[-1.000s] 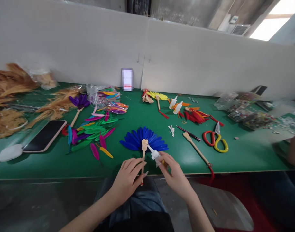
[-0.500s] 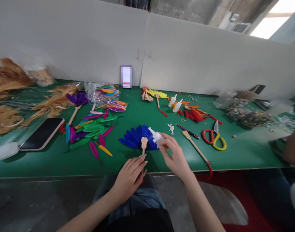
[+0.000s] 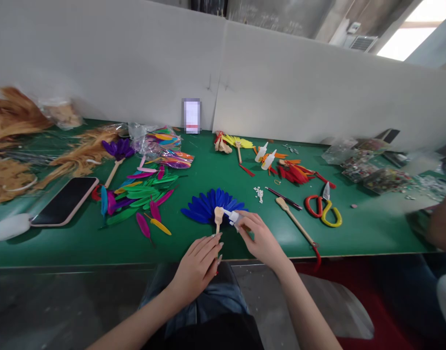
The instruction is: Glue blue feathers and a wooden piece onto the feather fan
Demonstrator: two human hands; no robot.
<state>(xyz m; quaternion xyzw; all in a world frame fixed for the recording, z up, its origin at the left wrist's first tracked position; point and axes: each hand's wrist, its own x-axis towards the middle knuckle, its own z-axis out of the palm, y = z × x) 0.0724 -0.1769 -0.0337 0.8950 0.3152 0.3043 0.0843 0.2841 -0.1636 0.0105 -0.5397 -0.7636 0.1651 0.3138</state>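
Observation:
My left hand (image 3: 199,260) is closed on the lower handle of a feather fan (image 3: 204,206) at the table's front edge. Blue feathers spread in a half circle behind the fan's pale wooden head (image 3: 219,214). In my right hand (image 3: 257,238) is a small white glue bottle (image 3: 233,216), tilted to the left. Its thin nozzle reaches the wooden head, at or just over the surface; contact is too small to tell. To the right lie small white pieces (image 3: 258,194), dark tweezers (image 3: 284,198) and a bare wooden stick (image 3: 297,221) with a red cord.
Loose coloured feathers (image 3: 142,192), a purple feather fan (image 3: 117,149) and a phone (image 3: 64,201) lie to the left. Scissors (image 3: 325,206), two white bottles (image 3: 265,156) and red feathers (image 3: 295,171) are on the right. A co-worker's arm (image 3: 443,218) shows at the right edge.
My right hand has moved left and down with the glue bottle, bringing its nozzle to the fan's wooden head. My left hand has stayed on the handle.

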